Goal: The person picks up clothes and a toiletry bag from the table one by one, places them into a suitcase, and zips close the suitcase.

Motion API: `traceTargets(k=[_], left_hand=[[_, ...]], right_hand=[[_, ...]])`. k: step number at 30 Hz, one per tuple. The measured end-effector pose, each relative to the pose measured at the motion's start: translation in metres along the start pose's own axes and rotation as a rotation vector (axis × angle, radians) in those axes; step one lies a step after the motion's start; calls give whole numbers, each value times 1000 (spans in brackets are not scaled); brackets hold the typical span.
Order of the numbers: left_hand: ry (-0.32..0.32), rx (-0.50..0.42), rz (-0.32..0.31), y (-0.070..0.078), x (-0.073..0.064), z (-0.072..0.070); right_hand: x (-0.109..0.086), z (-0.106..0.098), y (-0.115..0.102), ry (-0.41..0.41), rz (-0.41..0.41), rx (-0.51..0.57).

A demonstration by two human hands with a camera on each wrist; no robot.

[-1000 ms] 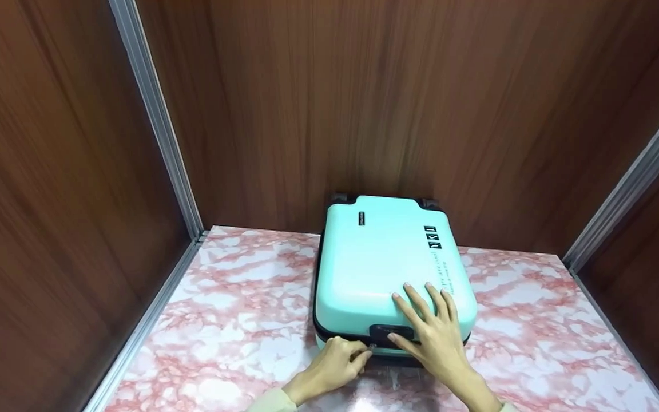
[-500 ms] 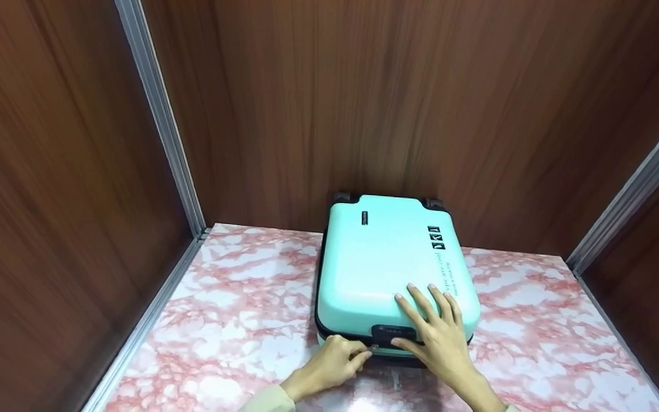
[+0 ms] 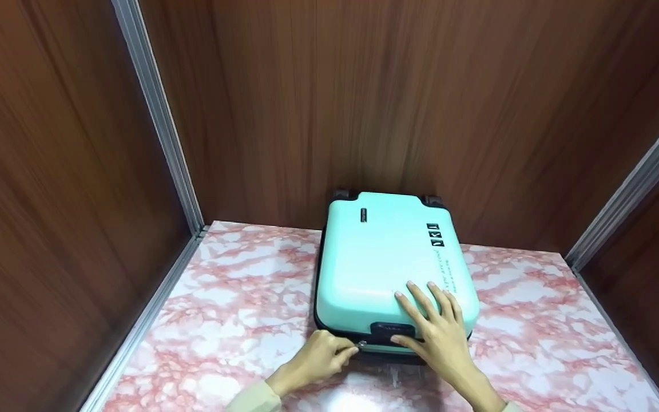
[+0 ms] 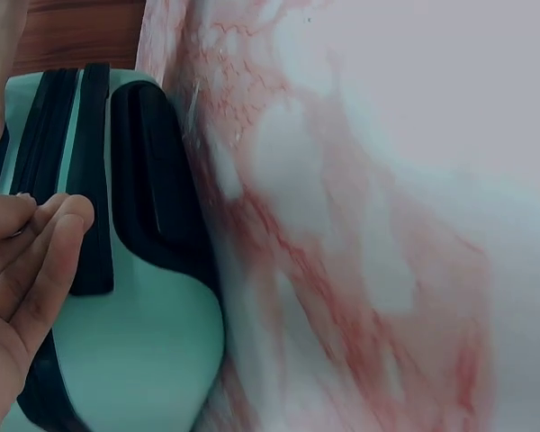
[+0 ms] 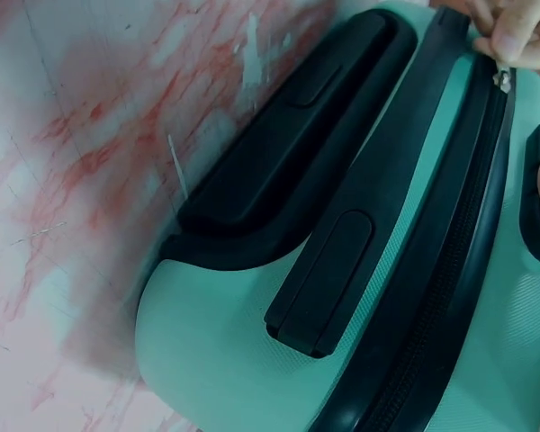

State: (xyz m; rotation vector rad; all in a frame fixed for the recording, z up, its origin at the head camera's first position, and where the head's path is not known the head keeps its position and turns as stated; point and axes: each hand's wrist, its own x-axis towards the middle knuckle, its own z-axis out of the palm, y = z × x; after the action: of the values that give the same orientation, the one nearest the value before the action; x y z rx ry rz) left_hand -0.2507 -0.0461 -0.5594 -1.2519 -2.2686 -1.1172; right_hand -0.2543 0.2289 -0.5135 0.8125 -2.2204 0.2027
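Note:
A mint-green hard-shell suitcase [image 3: 386, 252] lies flat, its front side toward me. At that front edge my left hand [image 3: 321, 357] pinches a small metal zipper pull [image 5: 502, 79] between thumb and curled fingers. The dark zipper track [image 5: 435, 310] runs along the side, beside a black carry handle [image 5: 342, 256]. My right hand [image 3: 444, 337] rests with fingers spread on the lid's front right corner. Its thumb lies by the black lock plate [image 3: 391, 329]. In the left wrist view the left fingertips [image 4: 72, 216] hide most of the pull.
Beneath the suitcase is a red-and-white marbled tabletop [image 3: 238, 309]. A brown wood-grain panel [image 3: 364, 103] stands close behind the suitcase wheels [image 3: 433, 201]. Side panels [image 3: 60, 171] with metal corner strips [image 3: 161, 120] enclose the left and right.
My left hand has moved left along the suitcase's front edge, drawing the zipper pull with it. The right hand stays on the lid; the view shifts slightly.

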Motion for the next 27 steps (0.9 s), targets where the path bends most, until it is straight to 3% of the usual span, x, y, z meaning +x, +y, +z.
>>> traceTargets(k=[7, 15, 19, 27], left_hand=[[-38, -72, -69, -4, -8, -14], [-62, -86, -118, -6, -14, -22], [-63, -57, -117, -9, -17, -25], [-23, 46, -45, -12, -19, -26]], right_hand=[[1, 0, 0, 3, 2, 1], [1, -2, -1, -6, 4, 3], [1, -1, 0, 24, -6, 6], [1, -1, 1, 63, -40, 2]])
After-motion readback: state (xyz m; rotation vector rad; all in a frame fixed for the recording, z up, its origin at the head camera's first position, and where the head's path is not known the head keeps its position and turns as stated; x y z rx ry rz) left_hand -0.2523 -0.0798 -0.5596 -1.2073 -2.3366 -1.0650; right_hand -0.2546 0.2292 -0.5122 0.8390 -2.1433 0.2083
